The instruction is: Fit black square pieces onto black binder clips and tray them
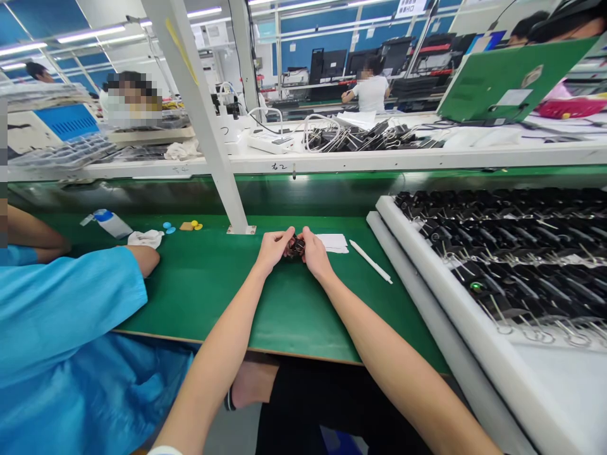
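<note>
Over the green tabletop (218,284), my left hand (275,248) and my right hand (315,251) hold a small dark part (296,246) between them. My fingers are closed round its two sides, and its details are too small to make out. Just beyond my right hand lie white paper slips (334,242). A white pen (370,261) lies slanted to their right.
At right, a white foam tray (427,253) holds rows of black parts with metal clips. A white post (203,107) rises ahead. To the left are a person's blue sleeve (71,303), a white-and-blue bottle (111,222) and yellow pieces (195,225). A shelf edge (332,161) runs behind.
</note>
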Demonstrator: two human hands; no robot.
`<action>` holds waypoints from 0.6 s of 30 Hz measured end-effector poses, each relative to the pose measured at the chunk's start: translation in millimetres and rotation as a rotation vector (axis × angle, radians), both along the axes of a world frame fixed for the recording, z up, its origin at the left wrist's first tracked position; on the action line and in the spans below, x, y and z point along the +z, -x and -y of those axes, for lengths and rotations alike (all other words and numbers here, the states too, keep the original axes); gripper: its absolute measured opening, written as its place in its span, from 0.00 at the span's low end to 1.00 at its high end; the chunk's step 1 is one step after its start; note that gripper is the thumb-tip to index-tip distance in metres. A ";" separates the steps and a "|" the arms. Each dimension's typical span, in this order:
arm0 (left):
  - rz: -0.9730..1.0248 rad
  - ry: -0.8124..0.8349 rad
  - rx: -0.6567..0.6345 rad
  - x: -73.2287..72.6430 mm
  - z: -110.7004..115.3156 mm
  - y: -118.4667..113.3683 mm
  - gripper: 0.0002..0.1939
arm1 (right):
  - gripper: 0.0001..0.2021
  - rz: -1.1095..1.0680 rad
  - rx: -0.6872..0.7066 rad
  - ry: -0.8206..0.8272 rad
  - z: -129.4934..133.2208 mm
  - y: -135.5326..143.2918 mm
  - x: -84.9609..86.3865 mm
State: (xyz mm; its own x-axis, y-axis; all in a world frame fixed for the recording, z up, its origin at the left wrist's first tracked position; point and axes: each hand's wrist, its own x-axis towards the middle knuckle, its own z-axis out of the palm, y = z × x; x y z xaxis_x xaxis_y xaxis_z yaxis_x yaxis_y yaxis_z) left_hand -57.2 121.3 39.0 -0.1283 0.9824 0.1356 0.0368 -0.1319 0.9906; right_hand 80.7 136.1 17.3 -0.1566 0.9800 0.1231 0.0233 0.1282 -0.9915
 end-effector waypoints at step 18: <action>0.222 0.114 -0.213 3.6 4.2 -2.8 0.29 | 0.36 -0.194 0.114 0.105 -14.3 -0.5 -6.6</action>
State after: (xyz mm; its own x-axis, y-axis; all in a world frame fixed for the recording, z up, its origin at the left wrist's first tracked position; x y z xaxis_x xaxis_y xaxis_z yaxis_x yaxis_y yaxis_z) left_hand -54.4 117.1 42.7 0.0675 0.9976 0.0151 -0.1982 -0.0015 0.9802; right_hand 81.2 150.4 10.6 -0.2501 0.9664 0.0596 -0.1773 0.0148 -0.9841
